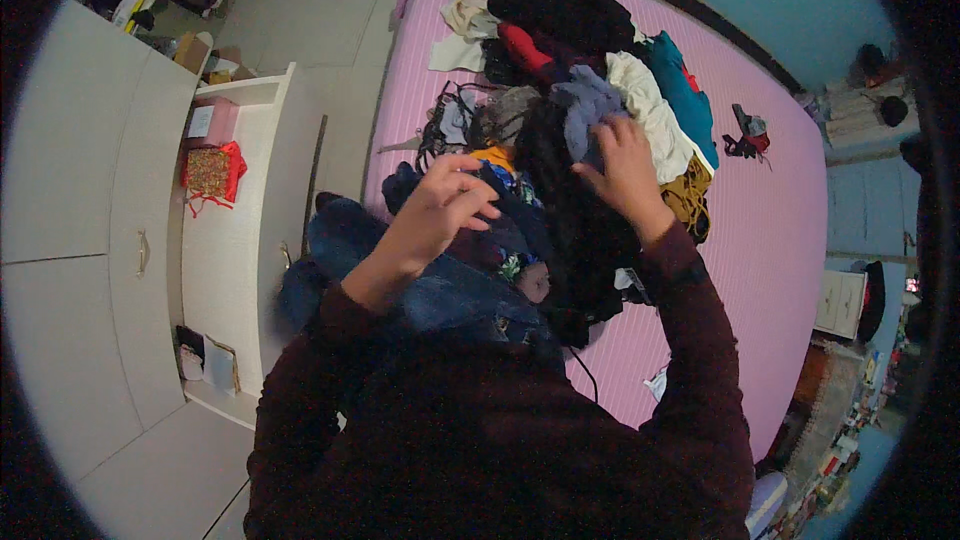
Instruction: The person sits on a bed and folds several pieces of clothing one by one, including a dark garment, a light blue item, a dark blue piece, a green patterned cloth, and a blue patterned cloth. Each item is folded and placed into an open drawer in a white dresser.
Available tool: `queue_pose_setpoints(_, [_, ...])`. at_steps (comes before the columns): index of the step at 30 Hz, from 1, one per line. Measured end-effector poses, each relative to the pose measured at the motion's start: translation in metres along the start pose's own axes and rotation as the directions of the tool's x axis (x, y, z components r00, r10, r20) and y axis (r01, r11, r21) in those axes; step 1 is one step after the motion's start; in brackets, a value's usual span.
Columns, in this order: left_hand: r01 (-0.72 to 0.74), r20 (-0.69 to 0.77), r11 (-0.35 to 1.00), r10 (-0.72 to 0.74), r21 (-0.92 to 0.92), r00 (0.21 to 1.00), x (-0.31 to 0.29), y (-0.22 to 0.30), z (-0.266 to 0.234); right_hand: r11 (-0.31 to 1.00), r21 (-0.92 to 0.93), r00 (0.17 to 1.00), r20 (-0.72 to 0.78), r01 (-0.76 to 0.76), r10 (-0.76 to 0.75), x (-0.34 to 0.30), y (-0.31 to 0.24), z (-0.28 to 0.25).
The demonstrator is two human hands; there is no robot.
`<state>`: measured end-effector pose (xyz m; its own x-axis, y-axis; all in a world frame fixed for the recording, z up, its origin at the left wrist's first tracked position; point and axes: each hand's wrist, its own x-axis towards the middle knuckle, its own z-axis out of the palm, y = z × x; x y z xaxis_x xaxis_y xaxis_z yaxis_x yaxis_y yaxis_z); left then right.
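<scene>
A heap of mixed clothes lies on a pink striped bed [760, 230]. My right hand [625, 180] rests on a crumpled grey-blue garment [585, 105]; its thumb stands apart from the fingers and no firm grip shows. Lower and to the left, my left hand [435, 215] hovers over dark clothes, fingers loosely bent and apart, holding nothing. Blue jeans [430, 285] spread below it, partly hidden by my forearm. Beside my right hand lie a white garment [650, 120] and a teal one [685, 90]. A black garment [565, 230] runs down between my hands.
At the left stands a white cabinet [110, 200] with open shelves holding a red pouch [215, 175]. More black clothing [565, 15] tops the heap's far end. A small dark bundle [748, 135] lies apart on the bed's right. Several items litter the far floor [310, 40].
</scene>
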<state>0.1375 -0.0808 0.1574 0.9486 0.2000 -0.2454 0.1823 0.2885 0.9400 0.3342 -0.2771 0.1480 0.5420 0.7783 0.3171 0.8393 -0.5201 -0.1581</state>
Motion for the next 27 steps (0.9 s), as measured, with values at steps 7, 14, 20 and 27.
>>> queue_pose_setpoints(7, [0.107, -0.052, 0.983, -0.116, -0.15, 0.992, 0.004, 0.028, -0.026, -0.071, 0.968, 0.931, 0.25, -0.24, 0.265, 0.027, -0.028, -0.033])
queue_pose_setpoints(14, [-0.215, -0.115, 0.955, 0.195, -0.205, 0.974, 0.016, 0.074, -0.052, -0.307, 0.921, 0.93, 0.309, -0.24, 0.199, 0.075, -0.089, -0.004])
queue_pose_setpoints(20, [-0.308, -0.359, 0.901, 0.19, -0.306, 0.914, -0.01, 0.106, -0.109, -0.46, 0.725, 0.823, 0.568, -0.512, -0.019, 0.123, -0.131, 0.025])
queue_pose_setpoints(27, [-0.153, -0.309, 0.977, 0.192, 0.148, 0.932, -0.029, 0.127, -0.127, 0.338, 0.936, 0.92, 0.044, 0.099, -0.391, 0.158, -0.204, 0.003])
